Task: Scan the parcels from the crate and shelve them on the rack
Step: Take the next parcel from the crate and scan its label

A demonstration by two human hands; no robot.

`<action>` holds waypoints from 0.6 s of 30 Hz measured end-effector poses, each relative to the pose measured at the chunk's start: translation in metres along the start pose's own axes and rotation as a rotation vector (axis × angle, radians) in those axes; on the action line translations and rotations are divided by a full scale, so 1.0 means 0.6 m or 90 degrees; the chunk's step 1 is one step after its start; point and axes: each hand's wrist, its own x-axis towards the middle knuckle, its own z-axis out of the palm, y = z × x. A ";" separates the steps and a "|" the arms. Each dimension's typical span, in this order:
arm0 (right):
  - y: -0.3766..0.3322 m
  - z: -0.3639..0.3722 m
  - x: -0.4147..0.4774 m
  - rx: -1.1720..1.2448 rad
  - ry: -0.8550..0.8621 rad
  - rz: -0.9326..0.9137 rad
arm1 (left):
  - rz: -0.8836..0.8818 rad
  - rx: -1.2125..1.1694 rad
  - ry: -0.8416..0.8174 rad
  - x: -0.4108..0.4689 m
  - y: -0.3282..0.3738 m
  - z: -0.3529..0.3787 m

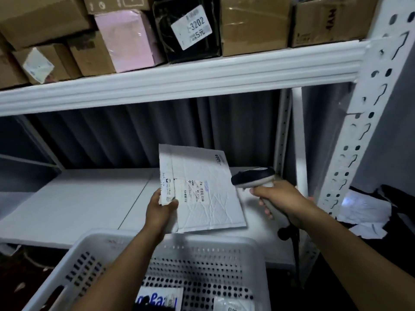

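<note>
My left hand pinches the lower left corner of a white padded envelope, held up over the lower shelf of the white rack with its printed label facing me. My right hand grips the handle of a black and white barcode scanner, whose head points left at the envelope from close beside its right edge. Below my arms stands the white perforated crate, with a blue-lettered parcel and a small white parcel lying in its bottom.
The upper shelf is packed with cardboard boxes, a pink box and a black bag labelled 3202. A slotted white upright stands at the right. Crumpled white paper lies on the dark floor beyond it.
</note>
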 end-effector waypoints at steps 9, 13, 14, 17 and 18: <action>0.014 0.016 0.079 0.136 0.020 0.133 | -0.027 0.133 -0.109 0.134 -0.092 0.143; 0.022 0.024 0.097 0.090 0.015 0.135 | -0.062 0.196 -0.052 0.179 -0.138 0.161; 0.023 0.026 0.099 0.087 0.011 0.134 | -0.071 0.219 -0.043 0.184 -0.141 0.162; 0.024 0.037 0.107 0.057 -0.022 0.122 | -0.084 0.260 -0.046 0.196 -0.153 0.159; 0.023 0.040 0.107 0.033 -0.031 0.118 | -0.081 0.258 -0.043 0.199 -0.158 0.153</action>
